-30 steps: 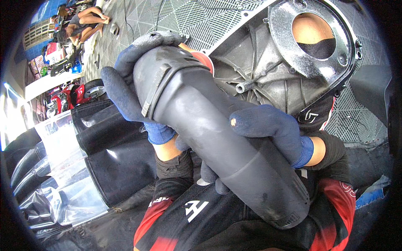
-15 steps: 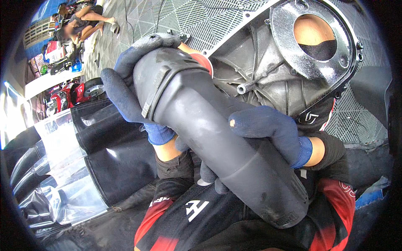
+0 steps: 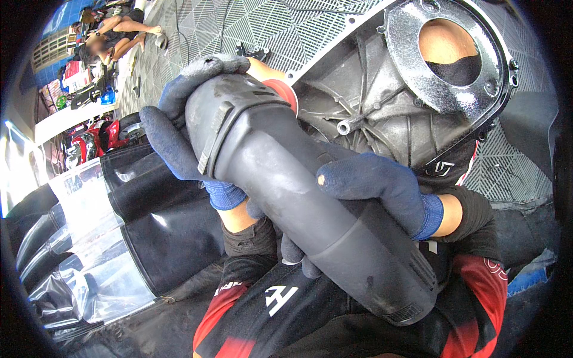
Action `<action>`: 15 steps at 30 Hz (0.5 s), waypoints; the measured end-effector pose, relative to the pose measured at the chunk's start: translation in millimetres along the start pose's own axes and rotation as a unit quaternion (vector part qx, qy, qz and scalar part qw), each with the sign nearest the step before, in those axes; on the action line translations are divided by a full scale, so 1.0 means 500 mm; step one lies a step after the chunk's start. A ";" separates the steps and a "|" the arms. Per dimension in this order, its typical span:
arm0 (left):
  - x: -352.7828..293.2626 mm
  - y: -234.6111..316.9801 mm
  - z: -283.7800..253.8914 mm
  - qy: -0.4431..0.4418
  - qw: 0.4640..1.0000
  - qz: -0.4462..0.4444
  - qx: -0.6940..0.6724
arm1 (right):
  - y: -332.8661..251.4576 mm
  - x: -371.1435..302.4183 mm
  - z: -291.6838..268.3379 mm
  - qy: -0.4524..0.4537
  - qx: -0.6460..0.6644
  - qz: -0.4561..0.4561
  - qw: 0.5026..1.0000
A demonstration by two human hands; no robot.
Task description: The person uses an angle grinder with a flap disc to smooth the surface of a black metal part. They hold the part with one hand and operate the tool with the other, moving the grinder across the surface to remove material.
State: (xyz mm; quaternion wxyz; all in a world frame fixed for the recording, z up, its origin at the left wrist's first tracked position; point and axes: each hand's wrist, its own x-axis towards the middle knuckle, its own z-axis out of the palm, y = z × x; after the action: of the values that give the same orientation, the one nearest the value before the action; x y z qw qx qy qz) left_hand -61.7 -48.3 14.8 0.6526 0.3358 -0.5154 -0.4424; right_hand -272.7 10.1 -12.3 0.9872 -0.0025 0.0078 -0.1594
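Fingers of the left hand (image 3: 173,98) curl over the far-left end of a black pipe (image 3: 316,218), the right hand (image 3: 382,185) clasping its middle, near the shirt (image 3: 253,319); probably stiff, light and slippery, it seems best held by its collar (image 3: 215,138).

Metal housing (image 3: 358,89) barring the black tube's (image 3: 286,173) right, bare skin (image 3: 446,43) behind its round hole, room above floor tiles (image 3: 200,30) beyond
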 end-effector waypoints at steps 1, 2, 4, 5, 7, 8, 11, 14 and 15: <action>0.001 -0.001 -0.001 -0.010 1.000 0.001 -0.005 | 0.002 0.001 0.000 0.000 -0.001 -0.001 1.000; 0.003 -0.004 -0.002 -0.020 1.000 0.002 -0.010 | 0.001 0.001 0.000 0.001 -0.001 -0.003 1.000; 0.008 -0.002 -0.003 -0.030 1.000 0.000 0.006 | 0.001 -0.001 -0.003 0.001 -0.001 -0.004 1.000; 0.011 0.001 -0.002 -0.030 0.999 -0.004 0.026 | 0.001 -0.003 -0.003 0.002 -0.001 -0.006 1.000; 0.012 -0.002 0.001 -0.020 1.000 -0.014 -0.007 | 0.001 -0.005 -0.005 0.001 -0.003 -0.009 1.000; 0.013 -0.001 -0.011 -0.036 0.999 -0.021 -0.006 | 0.001 -0.006 -0.005 0.000 -0.004 -0.011 1.000; 0.019 -0.002 -0.040 -0.088 0.996 -0.030 -0.012 | 0.003 -0.009 -0.009 0.003 -0.009 -0.022 1.000; 0.012 -0.005 -0.033 -0.083 0.996 -0.003 -0.017 | 0.012 -0.003 -0.016 0.002 -0.020 -0.036 0.999; 0.004 -0.007 -0.013 -0.044 0.999 0.008 -0.017 | 0.022 0.002 -0.025 0.002 -0.033 -0.054 0.998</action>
State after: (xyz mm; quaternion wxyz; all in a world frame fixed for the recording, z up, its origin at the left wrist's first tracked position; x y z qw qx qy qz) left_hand -56.1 -51.5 10.7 0.6384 0.3010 -0.5389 -0.4599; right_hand -268.6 20.0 -24.9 0.9765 -0.0352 0.0145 -0.2123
